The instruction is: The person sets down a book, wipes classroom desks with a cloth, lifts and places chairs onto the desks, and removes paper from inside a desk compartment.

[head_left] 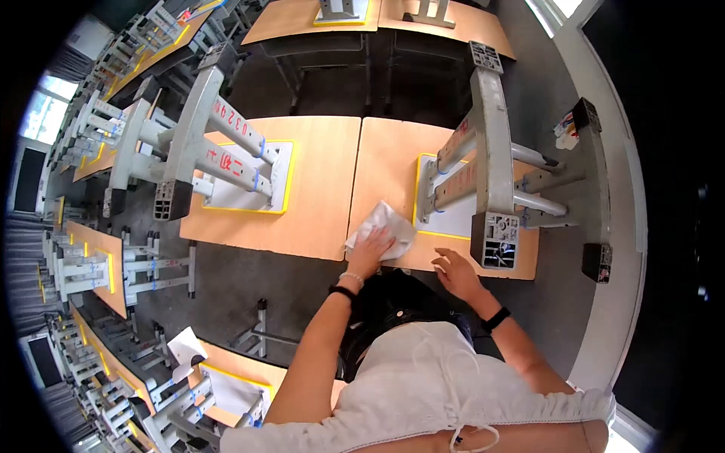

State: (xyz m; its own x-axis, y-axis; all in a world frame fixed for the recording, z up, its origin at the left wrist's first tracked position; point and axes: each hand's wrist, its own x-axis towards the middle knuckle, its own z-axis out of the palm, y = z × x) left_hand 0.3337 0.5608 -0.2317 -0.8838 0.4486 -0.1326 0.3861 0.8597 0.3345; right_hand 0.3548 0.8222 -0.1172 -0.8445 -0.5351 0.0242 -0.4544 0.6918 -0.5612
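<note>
My left hand (370, 249) presses a crumpled white cloth (396, 240) onto the wooden desktop (385, 170), close to the front edge and the seam between two desks. A beaded bracelet and a black band circle the left wrist. Over the front edge of the right desk hovers my right hand (458, 273), its fingers loosely bent and apart, with nothing in them. A black band is on that wrist. Nearest to it is an upturned stool (495, 174) with grey metal legs, its white, yellow-edged seat (453, 224) lying face down on the desk.
Another upturned stool (226, 155) with red markings rests on the left desk (321, 162). Its legs stick up beyond the desk's side. More desks (302, 21) stand ahead, and rows with upturned stools fill the left. A wall (615, 189) runs along the right.
</note>
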